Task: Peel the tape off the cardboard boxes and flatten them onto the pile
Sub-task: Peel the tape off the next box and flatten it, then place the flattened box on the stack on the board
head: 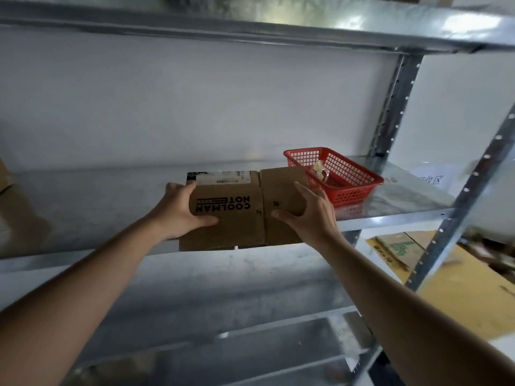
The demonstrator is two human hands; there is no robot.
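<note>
A brown cardboard box (239,218), printed upside down with "COOLMAN NOT" and bearing a white label at its far end, lies flattened on the metal shelf (111,196), its near edge overhanging the shelf front. My left hand (178,210) grips its left edge, thumb on top. My right hand (309,215) lies spread on the right panel, fingers over its far right corner.
A red plastic basket (351,188) holding crumpled tape stands just right of the box. Flattened cardboard (459,280) lies lower right beyond the shelf's upright post (446,232). Another brown box (5,179) shows at the far left. Lower shelves sit below.
</note>
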